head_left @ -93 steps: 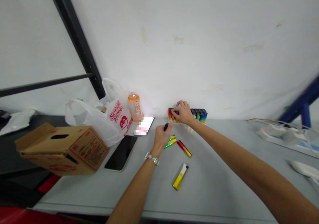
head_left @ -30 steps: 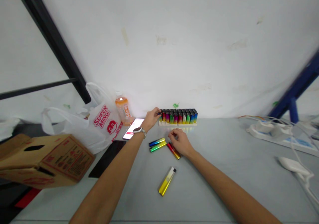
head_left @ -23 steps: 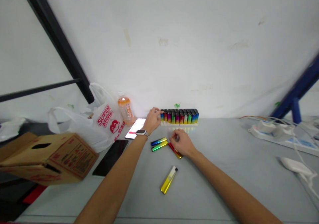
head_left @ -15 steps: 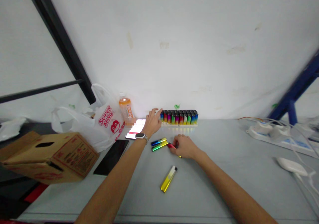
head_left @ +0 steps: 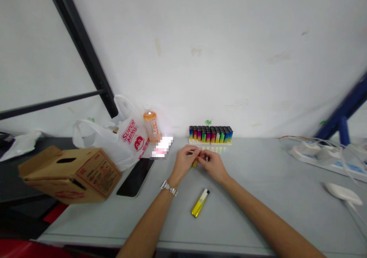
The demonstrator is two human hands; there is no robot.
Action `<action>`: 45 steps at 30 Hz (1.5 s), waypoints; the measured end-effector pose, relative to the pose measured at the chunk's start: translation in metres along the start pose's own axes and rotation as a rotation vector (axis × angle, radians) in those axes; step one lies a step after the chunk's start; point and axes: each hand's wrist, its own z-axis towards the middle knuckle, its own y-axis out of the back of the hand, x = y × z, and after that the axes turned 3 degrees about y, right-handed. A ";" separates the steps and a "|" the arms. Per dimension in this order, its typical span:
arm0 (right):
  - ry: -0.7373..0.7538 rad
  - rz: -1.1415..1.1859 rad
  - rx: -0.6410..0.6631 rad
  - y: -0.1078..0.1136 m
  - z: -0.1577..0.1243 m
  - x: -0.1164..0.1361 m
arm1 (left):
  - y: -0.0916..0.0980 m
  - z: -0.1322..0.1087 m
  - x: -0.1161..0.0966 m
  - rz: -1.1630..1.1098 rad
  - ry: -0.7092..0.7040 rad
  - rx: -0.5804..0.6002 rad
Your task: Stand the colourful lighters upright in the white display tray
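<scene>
My left hand point(head_left: 185, 161) and my right hand point(head_left: 213, 165) meet at the middle of the table with fingertips pinched together. Between them a bit of a red lighter point(head_left: 198, 155) shows; the fingers hide the rest. Just below the fingertips a yellow lighter end point(head_left: 195, 163) peeks out, with its other part covered by my left hand. Nearer to me, a yellow and silver lighter point(head_left: 200, 203) with a black top lies slanted on the table. Behind my hands, many upright multicoloured lighters point(head_left: 210, 135) stand packed in rows in a white tray point(head_left: 220, 143).
To the left are a cardboard box point(head_left: 77, 176), a white plastic bag point(head_left: 114, 147), an orange drink bottle point(head_left: 151, 124), a dark tablet point(head_left: 136, 177) and a phone with a lit screen point(head_left: 163, 146). Power strips point(head_left: 327, 158) with cables and a white plug point(head_left: 343, 193) lie at the right.
My left hand has come away from the left end of the lighter rows, towards me, to meet my right hand. My hands now cover most of the loose lighters. The view has shifted slightly.
</scene>
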 end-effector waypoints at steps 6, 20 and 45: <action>-0.040 0.076 -0.066 0.001 -0.001 -0.006 | 0.000 0.000 -0.011 -0.301 0.015 -0.197; -0.063 0.051 0.064 0.002 -0.004 -0.013 | -0.014 -0.006 0.001 -0.307 0.076 0.005; -0.046 -0.081 0.135 0.002 -0.005 -0.009 | -0.011 -0.007 -0.003 0.133 0.162 -0.222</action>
